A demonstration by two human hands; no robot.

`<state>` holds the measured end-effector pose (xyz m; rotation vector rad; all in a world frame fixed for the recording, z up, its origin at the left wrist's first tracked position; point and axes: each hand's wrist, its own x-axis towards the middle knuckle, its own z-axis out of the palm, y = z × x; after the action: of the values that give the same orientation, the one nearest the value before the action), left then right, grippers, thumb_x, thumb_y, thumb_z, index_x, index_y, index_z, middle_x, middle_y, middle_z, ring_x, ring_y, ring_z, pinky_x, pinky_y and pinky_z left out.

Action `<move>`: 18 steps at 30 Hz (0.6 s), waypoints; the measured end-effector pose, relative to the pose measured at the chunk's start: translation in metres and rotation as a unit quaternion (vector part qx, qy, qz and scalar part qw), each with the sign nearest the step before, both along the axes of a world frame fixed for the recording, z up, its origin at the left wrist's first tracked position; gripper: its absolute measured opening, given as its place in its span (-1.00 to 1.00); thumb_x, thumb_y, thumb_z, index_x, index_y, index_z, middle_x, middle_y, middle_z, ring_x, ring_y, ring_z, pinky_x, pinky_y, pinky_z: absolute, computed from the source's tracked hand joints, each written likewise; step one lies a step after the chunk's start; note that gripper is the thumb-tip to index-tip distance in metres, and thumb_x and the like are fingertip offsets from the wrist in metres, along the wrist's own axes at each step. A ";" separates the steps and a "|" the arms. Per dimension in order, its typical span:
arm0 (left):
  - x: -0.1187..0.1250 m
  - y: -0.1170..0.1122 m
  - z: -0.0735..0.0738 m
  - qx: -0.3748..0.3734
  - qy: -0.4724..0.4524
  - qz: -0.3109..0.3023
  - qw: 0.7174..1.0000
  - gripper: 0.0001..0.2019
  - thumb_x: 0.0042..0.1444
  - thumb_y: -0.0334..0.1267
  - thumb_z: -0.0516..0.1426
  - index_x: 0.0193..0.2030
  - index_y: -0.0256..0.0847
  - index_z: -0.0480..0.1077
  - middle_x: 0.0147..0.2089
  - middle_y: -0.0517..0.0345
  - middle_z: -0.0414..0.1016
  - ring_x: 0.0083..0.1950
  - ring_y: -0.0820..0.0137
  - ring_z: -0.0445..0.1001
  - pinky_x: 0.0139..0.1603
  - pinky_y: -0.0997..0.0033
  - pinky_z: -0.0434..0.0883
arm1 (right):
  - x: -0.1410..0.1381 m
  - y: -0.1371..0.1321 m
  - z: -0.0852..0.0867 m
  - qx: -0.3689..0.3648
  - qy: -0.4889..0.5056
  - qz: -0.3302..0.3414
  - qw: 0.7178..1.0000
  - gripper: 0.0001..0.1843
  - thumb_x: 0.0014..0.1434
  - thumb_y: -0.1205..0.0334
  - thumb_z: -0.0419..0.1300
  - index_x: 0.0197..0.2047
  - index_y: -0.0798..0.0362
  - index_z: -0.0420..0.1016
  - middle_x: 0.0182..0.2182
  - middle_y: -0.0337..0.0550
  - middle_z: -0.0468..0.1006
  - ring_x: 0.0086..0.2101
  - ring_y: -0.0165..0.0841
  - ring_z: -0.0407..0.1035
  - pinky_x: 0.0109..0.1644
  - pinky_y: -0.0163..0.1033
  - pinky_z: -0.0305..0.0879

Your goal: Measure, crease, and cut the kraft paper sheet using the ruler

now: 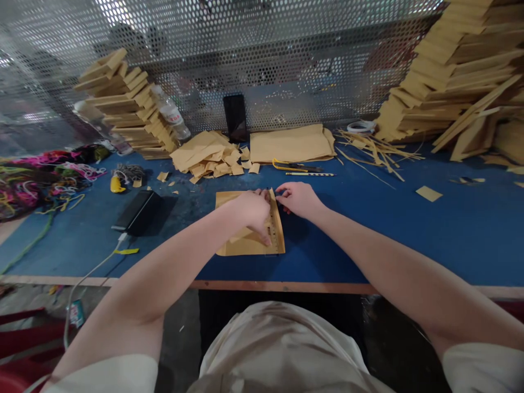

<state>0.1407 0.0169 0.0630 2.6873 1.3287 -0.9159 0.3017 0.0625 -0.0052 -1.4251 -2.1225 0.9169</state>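
A brown paper sheet lies flat on the blue table in front of me. A clear ruler lies along its right edge. My left hand presses down on the sheet and the ruler, fingers spread flat. My right hand sits at the ruler's far end, fingers curled and pinched at the sheet's top right corner; I cannot make out what they hold.
Behind lie a yellow-handled cutter, a pen, a stack of brown sheets and paper scraps. A phone leans on the mesh wall. A black box and coloured cords lie left. Wooden stacks stand right.
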 end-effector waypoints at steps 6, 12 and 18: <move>0.001 0.000 0.002 -0.013 -0.002 0.001 1.000 -0.11 -0.11 0.45 0.28 0.11 -0.34 0.60 0.25 -0.33 0.49 0.22 -0.10 0.43 0.19 0.18 0.37 | -0.015 0.002 -0.001 0.077 -0.018 -0.032 0.996 -0.78 0.23 0.34 0.21 -0.11 0.10 0.66 -0.39 -0.15 0.69 -0.41 -0.32 0.58 -0.17 -0.24 0.47; -0.001 0.003 -0.004 -0.002 -0.026 0.026 0.999 0.02 -0.27 0.49 0.32 0.21 -0.26 0.54 0.34 -0.29 0.41 0.22 -0.13 0.42 0.19 0.17 0.35 | -0.020 0.006 -0.003 0.141 -0.046 -0.042 0.988 -0.72 0.22 0.35 0.22 -0.03 0.12 0.67 -0.29 -0.07 0.71 -0.23 -0.22 0.59 0.03 -0.17 0.41; 0.000 0.000 0.001 -0.013 -0.008 0.016 1.000 -0.12 -0.16 0.44 0.30 0.09 -0.30 0.62 0.29 -0.31 0.45 0.21 -0.09 0.40 0.18 0.18 0.37 | -0.024 0.016 -0.005 0.162 -0.062 -0.037 0.984 -0.71 0.22 0.35 0.18 -0.07 0.10 0.69 -0.20 -0.04 0.72 -0.14 -0.18 0.58 0.06 -0.14 0.38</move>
<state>0.1412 0.0170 0.0642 2.6400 1.3426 -0.9003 0.2774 0.0782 -0.0103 -1.4097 -2.1702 0.4374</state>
